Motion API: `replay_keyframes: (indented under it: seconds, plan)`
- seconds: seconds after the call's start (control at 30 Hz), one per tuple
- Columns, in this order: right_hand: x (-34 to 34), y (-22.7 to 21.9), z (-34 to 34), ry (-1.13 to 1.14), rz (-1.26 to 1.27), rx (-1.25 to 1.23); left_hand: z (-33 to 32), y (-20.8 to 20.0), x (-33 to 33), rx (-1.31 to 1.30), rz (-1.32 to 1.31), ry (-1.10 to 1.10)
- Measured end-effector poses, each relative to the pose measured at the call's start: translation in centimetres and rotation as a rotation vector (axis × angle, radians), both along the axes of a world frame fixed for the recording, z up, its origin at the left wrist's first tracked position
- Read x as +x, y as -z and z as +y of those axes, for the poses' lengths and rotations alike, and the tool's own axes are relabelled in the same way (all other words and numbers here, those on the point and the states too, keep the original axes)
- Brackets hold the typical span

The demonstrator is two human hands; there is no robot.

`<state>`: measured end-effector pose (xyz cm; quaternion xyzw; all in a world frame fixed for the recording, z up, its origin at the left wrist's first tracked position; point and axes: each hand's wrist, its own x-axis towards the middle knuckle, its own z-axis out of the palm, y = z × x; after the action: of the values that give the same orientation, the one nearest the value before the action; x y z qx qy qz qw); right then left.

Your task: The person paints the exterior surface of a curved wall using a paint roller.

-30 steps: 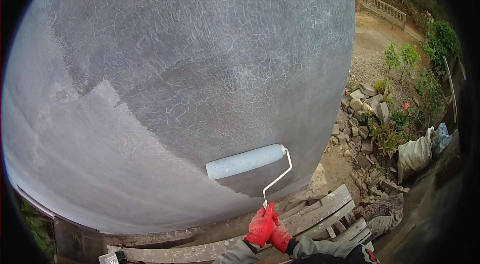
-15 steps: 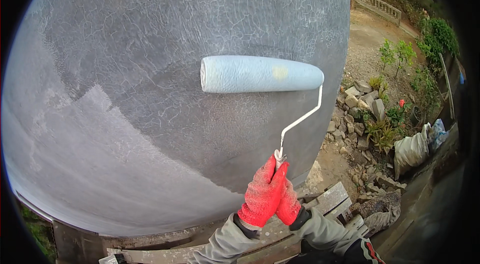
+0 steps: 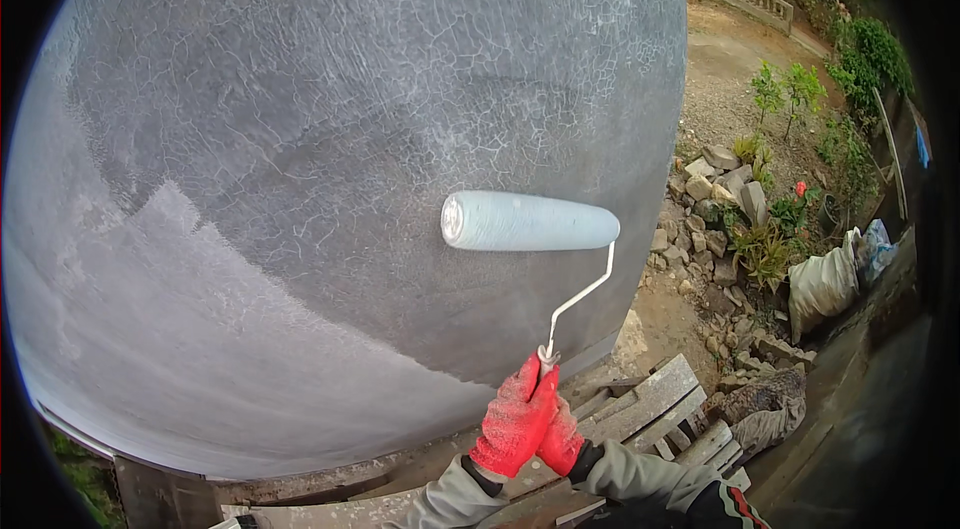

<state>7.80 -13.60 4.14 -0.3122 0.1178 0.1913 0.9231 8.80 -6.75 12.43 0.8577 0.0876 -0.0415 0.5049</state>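
"Both the left hand (image 3: 513, 421) and right hand (image 3: 561, 436) on one paint roller (image 3: 535, 222)? What step's that?"

"Looks like mid-rolling some coating onto the big grey wall (image 3: 330, 99) past the fingers. Roller's lying nearly level, up beyond the fingertips and tilted slightly. Can't tell if it's touching."

"So what does the next move call for?"

"I'd guess steady, even pressure across the darker surface, working toward that paler patch (image 3: 230, 319) off left of the fingers."

"And the hands?"

"Snug together, angled up and away from the body, fingers closed around the roller's handle (image 3: 547, 361). Some right-hand fingers are hidden, tbh."
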Motion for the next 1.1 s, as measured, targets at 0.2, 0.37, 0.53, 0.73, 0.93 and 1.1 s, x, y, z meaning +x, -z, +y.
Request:
replay_keyframes:
  seconds: [0.2, 0.37, 0.53, 0.73, 0.93, 1.1]
  plan:
    - [9.6, -11.4, -5.4, 0.082, -0.274, -0.239, -1.0, -6.1, 2.8, 0.069, -0.589, 0.273]
    - [10.6, -9.1, -7.8, 0.156, -0.317, -0.427, -3.3, -4.6, 2.0, 0.119, -0.638, 0.331]
    - [4.2, 3.5, -8.2, 0.034, -0.465, -0.557, -4.1, -1.7, 0.9, 0.115, -0.464, 0.346]
    - [-0.1, 11.7, -6.8, -0.173, -0.096, -0.288, -4.2, -1.8, 0.0, 0.221, -0.213, 0.355]
    - [6.6, -3.1, -11.1, 0.011, -0.350, -0.693, -4.3, -2.1, 0.0, 0.131, -0.364, 0.410]
    - [12.2, -11.2, -15.6, 0.025, -0.449, -0.645, -5.2, -2.9, 0.2, 0.192, -0.446, 0.498]
